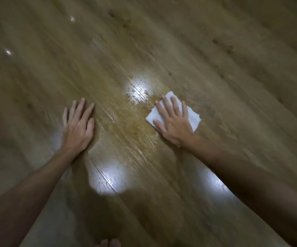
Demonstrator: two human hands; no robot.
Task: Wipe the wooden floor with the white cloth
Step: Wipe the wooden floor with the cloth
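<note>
right hand (172, 122) flat, pressing white cloth (194, 117) | cloth corner points away | left hand (78, 127) spread

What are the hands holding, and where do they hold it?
Neither hand grips anything. The right hand lies flat with straight fingers on top of the white cloth, pressing its middle to the wooden floor. The left hand lies flat on bare floor.
</note>
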